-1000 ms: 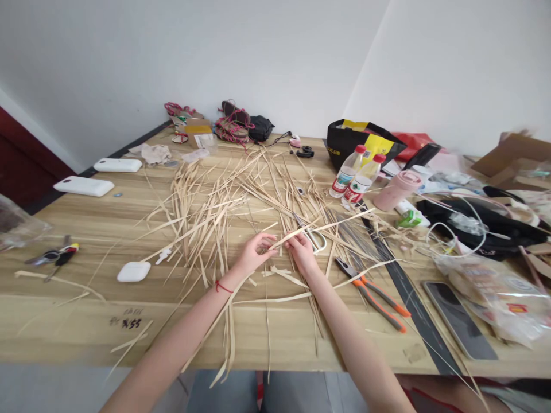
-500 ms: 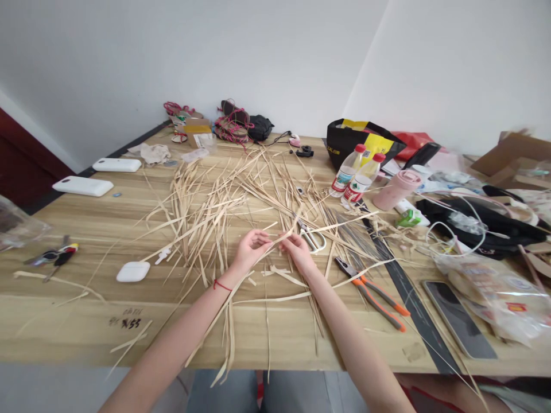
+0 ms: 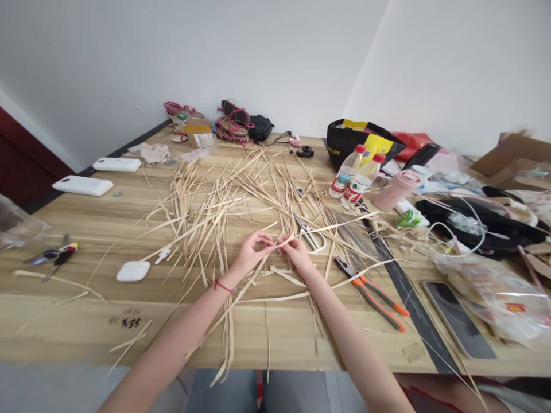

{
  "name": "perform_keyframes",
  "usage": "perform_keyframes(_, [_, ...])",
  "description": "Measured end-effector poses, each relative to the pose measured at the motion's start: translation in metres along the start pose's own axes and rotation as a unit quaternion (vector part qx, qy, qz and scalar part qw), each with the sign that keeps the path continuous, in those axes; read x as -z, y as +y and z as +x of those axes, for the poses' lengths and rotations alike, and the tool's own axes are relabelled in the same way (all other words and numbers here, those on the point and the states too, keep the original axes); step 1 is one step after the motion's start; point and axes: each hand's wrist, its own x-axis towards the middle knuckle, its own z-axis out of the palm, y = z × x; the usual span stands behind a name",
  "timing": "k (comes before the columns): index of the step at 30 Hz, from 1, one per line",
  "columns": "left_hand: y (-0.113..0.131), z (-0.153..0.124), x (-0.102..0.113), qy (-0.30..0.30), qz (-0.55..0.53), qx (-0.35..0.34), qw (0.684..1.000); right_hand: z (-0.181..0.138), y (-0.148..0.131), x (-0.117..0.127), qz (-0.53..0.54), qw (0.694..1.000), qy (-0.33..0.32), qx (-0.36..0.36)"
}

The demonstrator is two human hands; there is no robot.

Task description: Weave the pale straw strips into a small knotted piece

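My left hand (image 3: 253,250) and my right hand (image 3: 296,252) meet over the middle of the table, fingertips almost touching. Between them runs a pale flat straw strip (image 3: 282,244), pinched by both hands; its long tail passes down beside my left forearm. A red cord bracelet (image 3: 222,285) circles my left wrist. Loose straw strips (image 3: 206,218) lie in a wide tangle beyond and under my hands. White-handled scissors (image 3: 316,241) rest just past my right hand. Pliers (image 3: 372,292) with orange and black handles lie to the right of my right forearm.
Two water bottles (image 3: 360,180) and a pink tumbler (image 3: 396,189) stand at the back right, before a black and yellow bag (image 3: 340,143). A phone (image 3: 458,318) lies at the right. On the left are a white earbud case (image 3: 133,271) and keys (image 3: 58,253).
My fingertips have come closer together on the straw strip. The strip's upper end has dropped and its tail has shifted beside my left forearm. The things on the table stay put.
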Motion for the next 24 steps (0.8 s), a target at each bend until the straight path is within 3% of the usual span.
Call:
perform_keyframes(8, [-0.007,0.001,-0.002,-0.004,0.002,-0.018,1.000,0.001,0.000,0.002,0.039,0.999,0.027,0.001])
perform_keyframes(20, [0.003,-0.003,-0.004,-0.023,0.022,-0.014,0.999,0.001,-0.001,0.000,0.040,0.997,0.060,-0.007])
perform_keyframes(24, [-0.003,-0.001,-0.004,-0.004,0.010,-0.008,1.000,0.002,0.002,0.001,0.060,0.997,0.055,-0.008])
